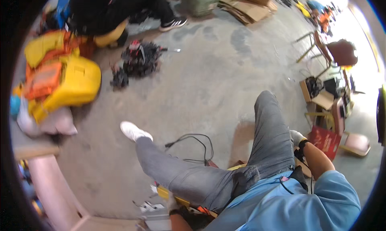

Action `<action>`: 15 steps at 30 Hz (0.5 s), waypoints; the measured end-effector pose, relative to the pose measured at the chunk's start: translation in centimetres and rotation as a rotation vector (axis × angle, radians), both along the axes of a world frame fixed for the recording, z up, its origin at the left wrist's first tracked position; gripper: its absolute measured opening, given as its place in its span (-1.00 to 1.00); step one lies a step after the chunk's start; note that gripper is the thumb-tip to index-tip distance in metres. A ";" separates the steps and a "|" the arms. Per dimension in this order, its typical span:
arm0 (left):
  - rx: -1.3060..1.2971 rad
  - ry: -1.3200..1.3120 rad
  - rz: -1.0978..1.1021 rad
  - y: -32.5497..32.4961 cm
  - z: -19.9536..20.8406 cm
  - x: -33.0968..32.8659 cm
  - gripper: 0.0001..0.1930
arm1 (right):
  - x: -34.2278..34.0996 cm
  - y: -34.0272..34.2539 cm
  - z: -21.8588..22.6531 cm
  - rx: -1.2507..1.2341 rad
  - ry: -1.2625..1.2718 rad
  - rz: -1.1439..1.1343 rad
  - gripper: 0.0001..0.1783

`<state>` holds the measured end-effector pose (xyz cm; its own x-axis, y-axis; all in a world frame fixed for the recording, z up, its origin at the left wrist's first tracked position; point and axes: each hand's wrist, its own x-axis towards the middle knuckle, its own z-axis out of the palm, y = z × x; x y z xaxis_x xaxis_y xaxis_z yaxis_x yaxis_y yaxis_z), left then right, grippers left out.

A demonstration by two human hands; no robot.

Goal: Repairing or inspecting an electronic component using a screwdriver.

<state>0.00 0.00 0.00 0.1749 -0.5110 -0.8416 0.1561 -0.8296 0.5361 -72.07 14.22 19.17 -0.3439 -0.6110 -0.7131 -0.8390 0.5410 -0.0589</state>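
My left hand (172, 202), in a pale glove, is low beside my left thigh. It is next to a yellow bar-like piece (171, 194) that runs under the leg; whether it grips the bar does not show. Small white and metal parts (149, 206) lie on the floor just left of it. My right hand (296, 137), also gloved, is beside my right knee, near a red panel (325, 142). Its fingers are mostly hidden, and I cannot make out anything in it.
A black cable (201, 137) loops on the floor between my legs. Yellow and orange plastic parts (78, 80) pile at left, near a black heap (140, 60). A person in black trousers (148, 9) sits beyond. Chairs (341, 52) and an open carton (307, 90) stand right; flattened cardboard (249, 9) lies far.
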 end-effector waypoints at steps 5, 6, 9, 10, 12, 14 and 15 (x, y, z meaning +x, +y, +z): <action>0.052 -0.030 -0.009 -2.6 7.6 2.3 -0.32 | 2.0 2.9 -3.3 -0.037 -0.043 -0.571 -0.61; 0.023 0.008 -0.036 -4.0 9.3 1.6 -0.29 | 2.2 3.5 -2.6 -0.032 -0.103 -0.721 -0.61; -0.276 -0.180 -0.430 -4.5 10.5 11.0 -0.13 | 2.2 6.2 -7.9 -0.077 -0.150 -0.706 -0.55; -0.264 -0.209 -0.463 -4.5 12.9 11.7 -0.13 | 2.6 6.9 -8.8 -0.100 -0.188 -0.750 -0.56; -0.247 -0.159 -0.544 -5.1 15.6 11.8 -0.14 | 2.6 7.9 -10.3 -0.070 -0.210 -0.799 -0.58; -0.220 -0.109 -0.614 -5.9 17.8 11.6 -0.15 | 3.1 9.2 -11.9 0.027 -0.220 -0.855 -0.59; -0.205 -0.078 -0.650 -6.8 18.7 10.9 -0.15 | 3.5 9.8 -12.2 0.065 -0.230 -0.918 -0.59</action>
<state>10.95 -6.81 18.67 -0.1646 -0.6801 -0.7144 -0.3849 -0.6226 0.6814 -68.59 24.02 6.94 -0.5174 -0.1286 -0.8460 -0.0560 0.9916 -0.1165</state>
